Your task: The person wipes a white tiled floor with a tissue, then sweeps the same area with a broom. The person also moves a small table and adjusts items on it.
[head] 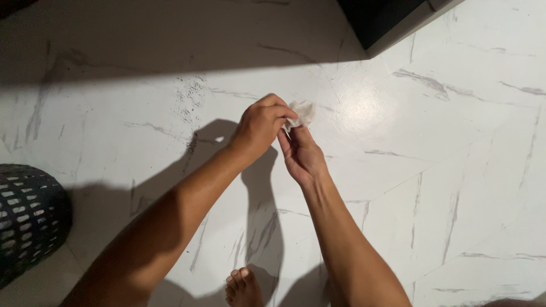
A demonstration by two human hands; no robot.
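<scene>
White crumpled tissue (302, 111) sits pinched between both our hands, left hand (260, 126) clenched over its edge and right hand (301, 153) gripping from below, held together seemingly to wad it, above the marble floor (455, 170).

Tissue (302, 111) white, crumpled, faint grey shading. Floor (455, 142) white marble-look tiles, grey veins, thin seams; patch of black specks (190, 96). Basket (25, 219) dark navy-black with white-looking lattice holes. Cabinet (381, 20) black inside, pale grey edge.
</scene>
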